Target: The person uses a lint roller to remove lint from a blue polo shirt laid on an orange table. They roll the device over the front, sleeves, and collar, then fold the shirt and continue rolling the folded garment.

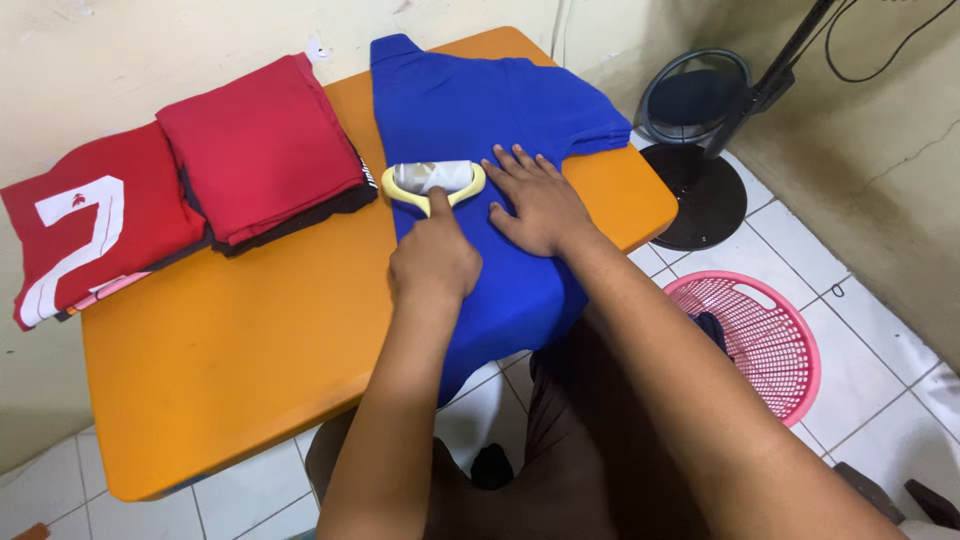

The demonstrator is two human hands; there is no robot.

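Observation:
A blue shirt (470, 110) lies spread on the orange table (230, 340), its lower part hanging over the near edge. My left hand (433, 262) grips the handle of a yellow lint roller (432, 180), whose pale roll rests on the shirt. My right hand (535, 200) lies flat on the blue shirt just right of the roller, fingers spread.
A folded red garment (260, 145) sits on a dark one at the table's back left, beside a red shirt with a white figure (85, 235). A pink laundry basket (765, 340) and a black fan base (700, 190) stand on the tiled floor at right.

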